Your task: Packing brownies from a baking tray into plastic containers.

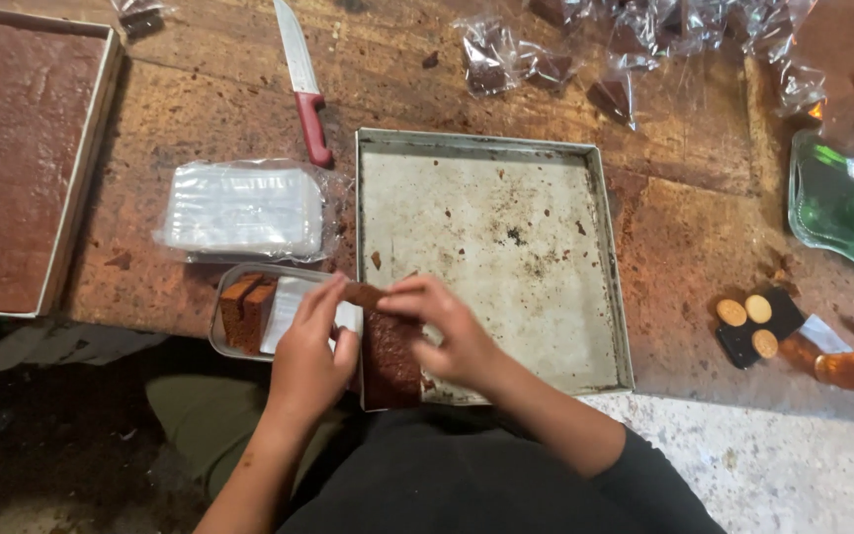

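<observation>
My left hand [310, 358] and my right hand [447, 331] both grip a brown slab of cake [387, 361] at the near edge of a bare metal baking tray [506, 237]. The slab looks to be inside a thin clear wrapper, though I cannot tell for sure. Just left of my left hand, a small clear container [224, 341] holds two brown cake slices [246, 309] standing on edge.
A stack of clear plastic bags [244, 210] lies behind the container. A red-handled knife [300, 79] rests farther back. A large tray of uncut brown cake [12, 158] sits at left. Wrapped cake pieces [546, 64] lie at the back; a green glass dish [847, 203] and coins [748, 326] are at right.
</observation>
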